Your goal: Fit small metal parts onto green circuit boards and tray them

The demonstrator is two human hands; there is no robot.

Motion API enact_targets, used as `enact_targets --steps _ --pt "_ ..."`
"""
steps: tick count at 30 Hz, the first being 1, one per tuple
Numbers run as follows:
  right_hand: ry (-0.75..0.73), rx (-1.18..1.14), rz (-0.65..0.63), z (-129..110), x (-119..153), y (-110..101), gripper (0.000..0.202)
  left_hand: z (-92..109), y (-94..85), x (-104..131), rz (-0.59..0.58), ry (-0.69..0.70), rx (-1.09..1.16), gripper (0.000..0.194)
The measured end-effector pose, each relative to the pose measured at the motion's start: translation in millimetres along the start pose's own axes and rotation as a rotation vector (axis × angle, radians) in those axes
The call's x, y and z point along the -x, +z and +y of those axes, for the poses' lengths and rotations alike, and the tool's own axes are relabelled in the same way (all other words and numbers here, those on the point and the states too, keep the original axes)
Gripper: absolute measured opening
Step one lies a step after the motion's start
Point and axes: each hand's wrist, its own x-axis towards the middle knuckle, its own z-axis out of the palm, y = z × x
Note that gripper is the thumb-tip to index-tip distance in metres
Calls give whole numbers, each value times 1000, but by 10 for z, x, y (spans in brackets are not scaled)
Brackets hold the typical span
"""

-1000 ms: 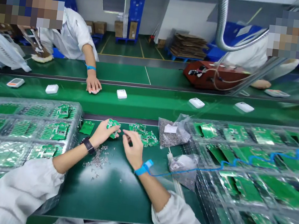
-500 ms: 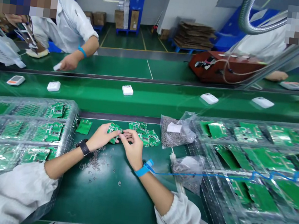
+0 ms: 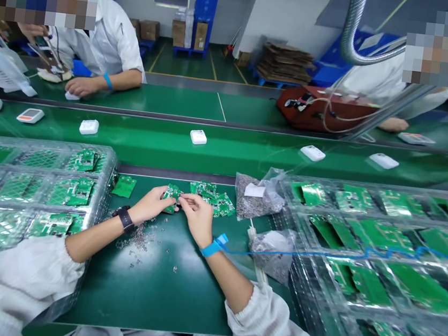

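A small green circuit board (image 3: 173, 191) is held up over the table by my left hand (image 3: 151, 206), its thumb across the near side. My right hand (image 3: 199, 220) meets the board's right edge with thumb and fingertips pinched together; whatever is between them is too small to make out. Right behind that hand lies a loose group of green boards (image 3: 223, 204). Below my left hand, tiny metal parts (image 3: 141, 239) are scattered on the green tabletop (image 3: 153, 295). One more board (image 3: 124, 186) lies left of my hands.
Clear compartment trays of boards flank me, a left tray (image 3: 104, 176) and a right tray (image 3: 314, 297). Two bags of small parts, one bag (image 3: 249, 200) behind another bag (image 3: 274, 254), lie by the right tray. White devices (image 3: 198, 137) sit along the green conveyor (image 3: 141, 142). A blue cord (image 3: 319, 254) runs from my right wrist.
My hands stay at the board, with the right fingers drawn closer together at its edge. Across the conveyor, a co-worker's hand has moved left and down onto the bench with a white piece.
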Motion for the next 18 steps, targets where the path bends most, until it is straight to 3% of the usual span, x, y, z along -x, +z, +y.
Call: enact_targets --steps 12,18 --pt "-86 -54 42 -98 67 52 17 50 19 4 85 8 -23 23" --pt "-31 -129 30 -92 64 44 19 60 9 27 104 -34 20 22"
